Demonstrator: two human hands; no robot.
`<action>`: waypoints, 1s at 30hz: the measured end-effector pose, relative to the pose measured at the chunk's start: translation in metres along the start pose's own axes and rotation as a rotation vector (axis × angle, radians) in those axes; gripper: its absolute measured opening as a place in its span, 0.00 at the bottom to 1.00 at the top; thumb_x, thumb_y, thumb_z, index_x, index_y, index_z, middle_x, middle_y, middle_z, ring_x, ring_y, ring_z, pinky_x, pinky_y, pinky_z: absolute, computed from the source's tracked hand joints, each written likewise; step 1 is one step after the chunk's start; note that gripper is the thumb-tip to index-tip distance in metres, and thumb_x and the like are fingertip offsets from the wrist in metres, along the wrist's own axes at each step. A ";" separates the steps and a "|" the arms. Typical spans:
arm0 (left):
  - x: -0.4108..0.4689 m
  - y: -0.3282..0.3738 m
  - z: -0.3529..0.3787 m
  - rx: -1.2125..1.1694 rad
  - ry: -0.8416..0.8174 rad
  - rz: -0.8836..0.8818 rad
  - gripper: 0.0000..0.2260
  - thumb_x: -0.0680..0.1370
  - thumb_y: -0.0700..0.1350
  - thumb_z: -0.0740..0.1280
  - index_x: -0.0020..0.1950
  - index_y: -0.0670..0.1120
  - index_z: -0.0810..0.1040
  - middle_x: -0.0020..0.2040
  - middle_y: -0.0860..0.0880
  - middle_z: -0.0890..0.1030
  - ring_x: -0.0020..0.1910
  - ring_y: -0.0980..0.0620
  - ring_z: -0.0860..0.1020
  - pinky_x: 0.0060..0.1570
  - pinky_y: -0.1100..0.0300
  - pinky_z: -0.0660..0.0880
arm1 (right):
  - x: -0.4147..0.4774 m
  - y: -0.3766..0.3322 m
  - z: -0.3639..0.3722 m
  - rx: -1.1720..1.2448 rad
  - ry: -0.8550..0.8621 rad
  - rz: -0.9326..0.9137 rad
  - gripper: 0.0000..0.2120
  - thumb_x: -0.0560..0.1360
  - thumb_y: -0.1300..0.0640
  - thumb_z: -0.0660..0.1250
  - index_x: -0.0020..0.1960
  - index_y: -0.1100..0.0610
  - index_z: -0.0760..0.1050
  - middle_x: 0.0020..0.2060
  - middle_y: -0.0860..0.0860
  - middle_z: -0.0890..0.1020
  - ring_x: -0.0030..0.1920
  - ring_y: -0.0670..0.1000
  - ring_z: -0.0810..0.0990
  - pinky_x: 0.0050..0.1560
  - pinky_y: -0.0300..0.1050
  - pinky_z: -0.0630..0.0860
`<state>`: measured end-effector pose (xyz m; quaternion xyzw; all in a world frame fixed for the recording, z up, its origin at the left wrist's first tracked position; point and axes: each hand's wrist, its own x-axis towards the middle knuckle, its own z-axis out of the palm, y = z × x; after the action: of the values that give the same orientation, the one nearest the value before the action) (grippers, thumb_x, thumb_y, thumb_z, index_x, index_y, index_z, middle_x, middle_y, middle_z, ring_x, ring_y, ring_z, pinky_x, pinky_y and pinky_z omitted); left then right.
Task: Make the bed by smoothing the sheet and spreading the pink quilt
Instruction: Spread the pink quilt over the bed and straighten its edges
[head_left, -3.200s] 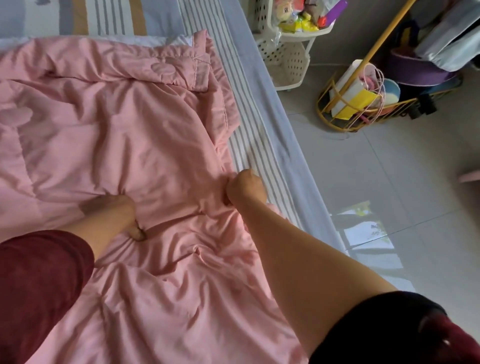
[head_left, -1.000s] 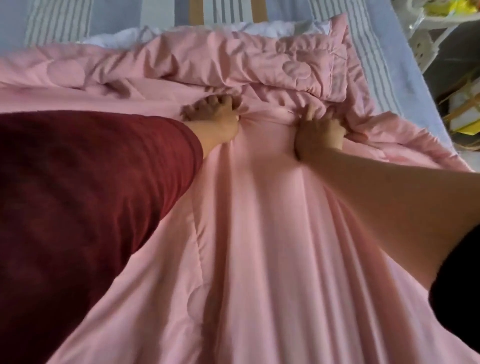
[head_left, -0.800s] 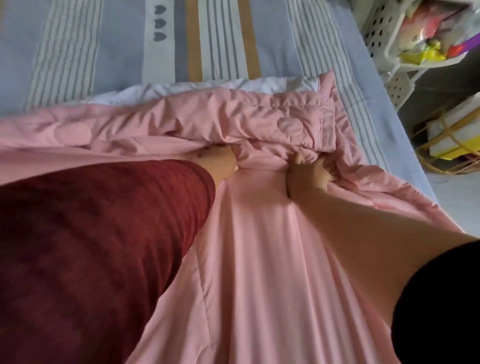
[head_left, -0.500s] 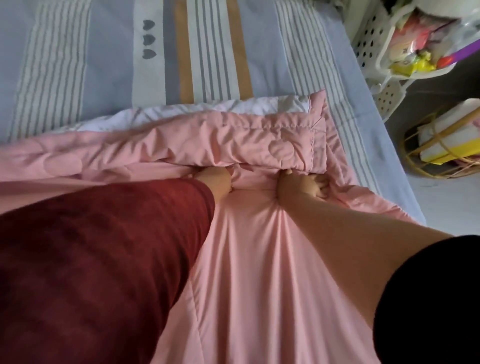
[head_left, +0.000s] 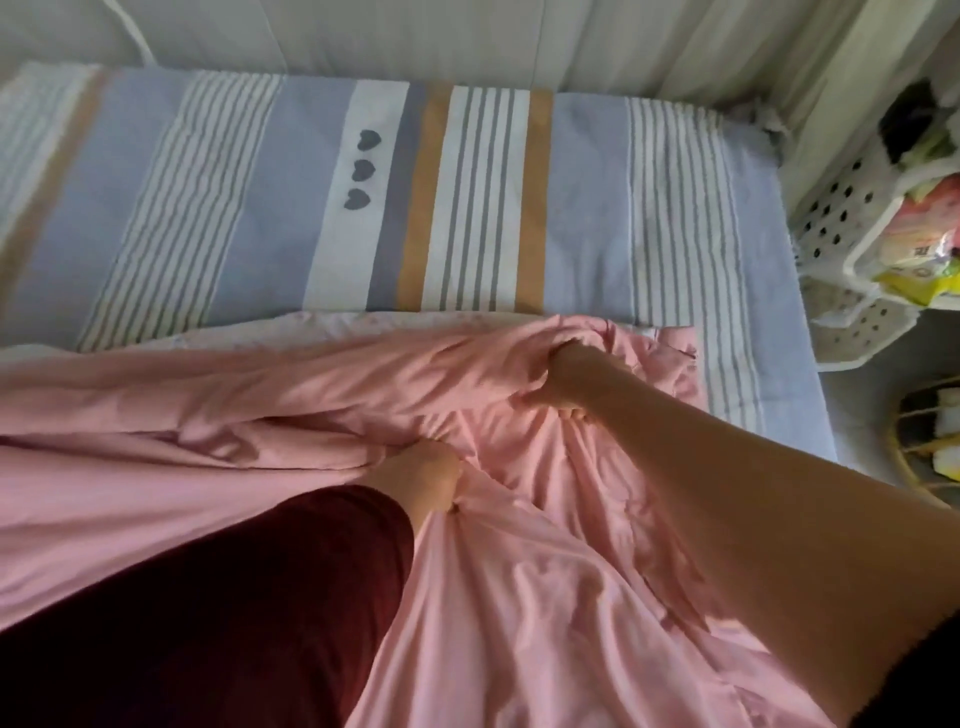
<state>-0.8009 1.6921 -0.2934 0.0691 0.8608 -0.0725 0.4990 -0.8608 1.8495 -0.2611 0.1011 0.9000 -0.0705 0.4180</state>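
The pink quilt (head_left: 218, 405) covers the near half of the bed, creased and bunched around both hands. The striped blue, white and tan sheet (head_left: 587, 208) lies flat and bare beyond it, up to the head of the bed. My left hand (head_left: 426, 475) is clenched on a fold of the quilt near the middle, its dark red sleeve below it. Farther up and to the right, my right hand (head_left: 571, 374) grips a bunched fold near the quilt's top right corner. A strip of the quilt's pale underside shows along its far edge.
A white perforated plastic basket (head_left: 852, 208) with packets stands beside the bed's right edge. Below it is a yellow wire basket (head_left: 904, 457) on the pale floor. A white wall or headboard (head_left: 467, 36) runs along the bed's far end.
The folded-over top edge of the quilt has been turned out toward the head of the bed. My right hand moved up and right with it; my left hand now sits lower. More sheet shows.
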 end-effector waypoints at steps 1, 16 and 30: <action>-0.004 0.001 -0.002 -0.021 -0.040 -0.008 0.14 0.77 0.47 0.66 0.62 0.45 0.77 0.56 0.46 0.80 0.59 0.47 0.78 0.56 0.57 0.74 | 0.004 -0.002 0.007 -0.020 0.019 -0.003 0.38 0.69 0.35 0.69 0.68 0.59 0.69 0.63 0.56 0.77 0.63 0.59 0.76 0.61 0.57 0.75; 0.029 -0.043 -0.063 -1.930 -0.376 -0.136 0.31 0.74 0.63 0.64 0.60 0.36 0.76 0.56 0.40 0.82 0.53 0.43 0.80 0.56 0.46 0.75 | 0.020 0.004 0.039 0.177 0.125 0.083 0.41 0.62 0.33 0.73 0.67 0.55 0.70 0.57 0.52 0.79 0.59 0.55 0.78 0.55 0.50 0.77; 0.030 0.019 -0.164 -2.100 0.355 0.424 0.25 0.74 0.52 0.71 0.69 0.55 0.69 0.60 0.48 0.78 0.47 0.56 0.76 0.49 0.62 0.71 | -0.039 0.103 0.009 0.978 0.687 0.036 0.14 0.74 0.59 0.70 0.60 0.52 0.79 0.64 0.47 0.76 0.65 0.46 0.73 0.65 0.38 0.67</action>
<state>-0.9510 1.7443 -0.2398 -0.2356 0.5234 0.7989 0.1798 -0.8052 1.9432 -0.2415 0.3141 0.8450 -0.4327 0.0092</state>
